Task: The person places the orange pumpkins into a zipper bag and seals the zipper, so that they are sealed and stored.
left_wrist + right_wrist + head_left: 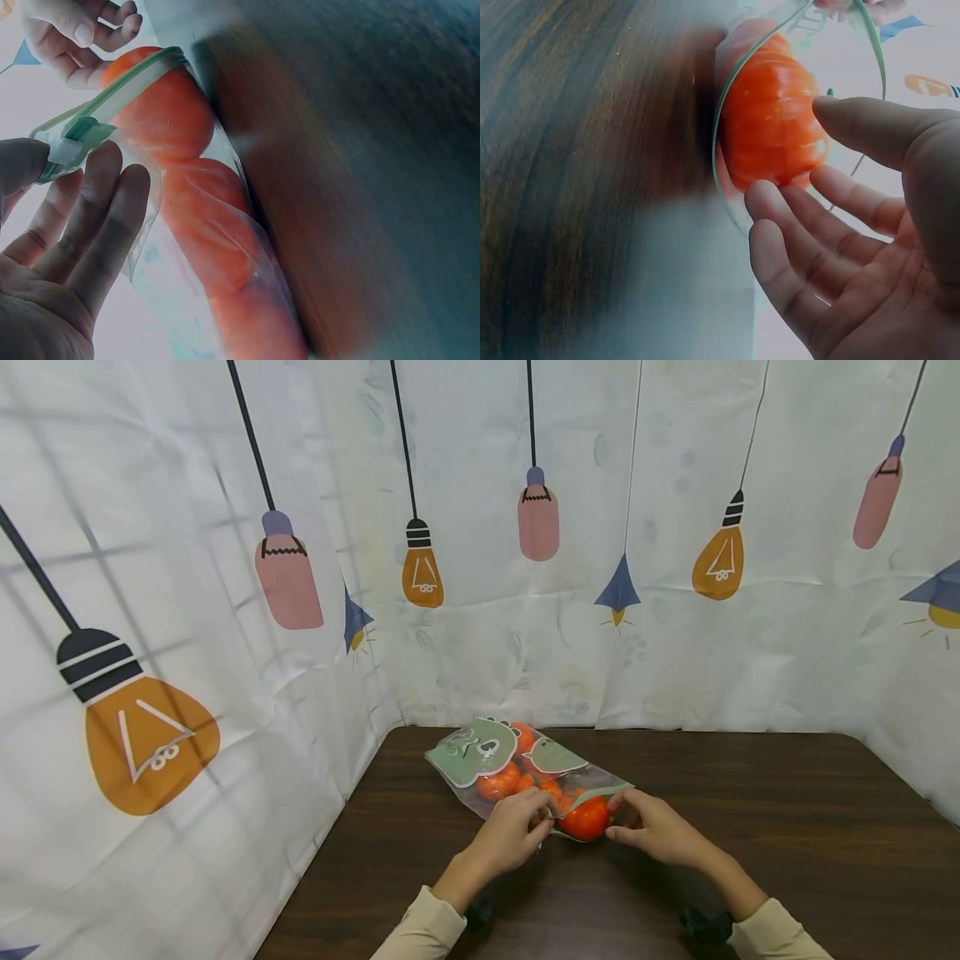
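Note:
A clear zip bag (450, 781) with green cartoon animal prints lies on the dark wooden table, bulging with several red-orange tomatoes (498, 782). Its mouth, edged in green, gapes toward the near right. At the left of that mouth my left hand (512, 829) pinches the edge by the green zip slider (94, 131) between thumb and fingers. One tomato (772, 120) sits right in the opening. Beside it is my right hand (660, 828), thumb and fingers spread apart, fingertips close against the tomato's outer side.
Brown wooden tabletop (750, 793) extends to the right of the bag and in front of it. White curtains (480, 652) printed with hanging lamps and bulbs stand along the table's back and left edges.

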The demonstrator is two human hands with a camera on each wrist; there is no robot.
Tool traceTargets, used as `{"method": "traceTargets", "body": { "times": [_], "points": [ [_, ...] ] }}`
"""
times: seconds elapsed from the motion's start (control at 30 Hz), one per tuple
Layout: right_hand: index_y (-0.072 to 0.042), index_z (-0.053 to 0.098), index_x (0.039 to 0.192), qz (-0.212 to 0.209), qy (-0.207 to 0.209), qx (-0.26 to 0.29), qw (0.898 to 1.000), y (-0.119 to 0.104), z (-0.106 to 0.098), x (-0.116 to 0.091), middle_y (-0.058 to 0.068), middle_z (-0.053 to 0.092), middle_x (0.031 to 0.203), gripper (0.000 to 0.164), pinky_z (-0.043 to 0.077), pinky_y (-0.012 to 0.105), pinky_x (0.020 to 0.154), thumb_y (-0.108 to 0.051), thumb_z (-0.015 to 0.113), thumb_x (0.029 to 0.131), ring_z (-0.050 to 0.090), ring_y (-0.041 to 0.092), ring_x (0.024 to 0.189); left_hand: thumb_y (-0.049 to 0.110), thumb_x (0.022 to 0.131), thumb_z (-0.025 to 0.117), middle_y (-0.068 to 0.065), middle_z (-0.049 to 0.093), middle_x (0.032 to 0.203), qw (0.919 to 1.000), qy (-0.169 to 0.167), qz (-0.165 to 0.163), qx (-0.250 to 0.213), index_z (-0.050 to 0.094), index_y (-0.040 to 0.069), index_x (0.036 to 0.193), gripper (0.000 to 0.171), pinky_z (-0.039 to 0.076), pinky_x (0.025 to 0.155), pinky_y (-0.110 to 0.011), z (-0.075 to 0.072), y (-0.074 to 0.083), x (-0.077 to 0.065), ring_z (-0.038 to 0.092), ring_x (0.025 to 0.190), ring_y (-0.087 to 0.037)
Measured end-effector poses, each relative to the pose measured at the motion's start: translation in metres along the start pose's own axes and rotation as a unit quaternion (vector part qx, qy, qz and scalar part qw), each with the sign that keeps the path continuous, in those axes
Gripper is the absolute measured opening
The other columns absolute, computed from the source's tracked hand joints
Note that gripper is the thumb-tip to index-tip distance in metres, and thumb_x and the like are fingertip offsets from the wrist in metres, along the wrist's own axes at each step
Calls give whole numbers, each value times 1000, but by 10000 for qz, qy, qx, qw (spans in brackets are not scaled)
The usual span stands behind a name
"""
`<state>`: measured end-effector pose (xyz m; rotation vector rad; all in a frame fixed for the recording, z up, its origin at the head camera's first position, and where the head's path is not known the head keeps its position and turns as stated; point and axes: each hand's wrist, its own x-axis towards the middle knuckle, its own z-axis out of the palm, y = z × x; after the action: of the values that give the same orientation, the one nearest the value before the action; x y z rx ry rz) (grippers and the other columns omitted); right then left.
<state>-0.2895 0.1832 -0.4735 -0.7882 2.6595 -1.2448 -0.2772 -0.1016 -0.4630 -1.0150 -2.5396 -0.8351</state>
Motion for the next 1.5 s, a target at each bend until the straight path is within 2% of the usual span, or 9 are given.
{"method": "traceTargets", "body": {
  "times": [0.23,0.6,1.1,1.37,1.5],
  "points": [
    [-4,55,134,-178,-378,304,9987,0,2,-3,19,61,129,47,53,27,68,-28,70,97,64,9,85,11,95,68,6,66,93,10000,-31,-8,69,67,19,102,11,49,75,-15,1,-1,0,55,79,-2],
    [-7,47,148,-397,-898,554,9936,1,7,-1,23,52,145,55,53,26,79,-26,66,100,64,8,93,9,94,68,6,66,91,9998,11,102,173,67,18,99,11,50,75,-15,2,-2,1,58,80,-3],
    [-5,40,154,-537,-1055,605,9911,0,13,1,25,48,146,62,53,27,79,-26,64,101,63,9,97,10,98,66,4,66,94,9997,115,-3,-209,67,18,104,10,51,73,-14,4,-1,0,60,78,-1],
    [-7,39,155,-456,-1058,623,9914,-7,17,3,24,49,145,64,54,27,76,-26,66,100,64,11,95,7,98,64,3,63,94,9993,207,167,-279,66,17,104,12,51,72,-13,4,-1,1,62,79,-1],
    [-10,41,154,-434,-1076,603,9914,-9,21,5,22,49,141,63,53,27,74,-27,66,99,63,11,94,8,98,65,2,63,95,9992,149,157,-334,66,17,104,11,51,72,-13,4,0,0,61,78,-1]
  ]
}}
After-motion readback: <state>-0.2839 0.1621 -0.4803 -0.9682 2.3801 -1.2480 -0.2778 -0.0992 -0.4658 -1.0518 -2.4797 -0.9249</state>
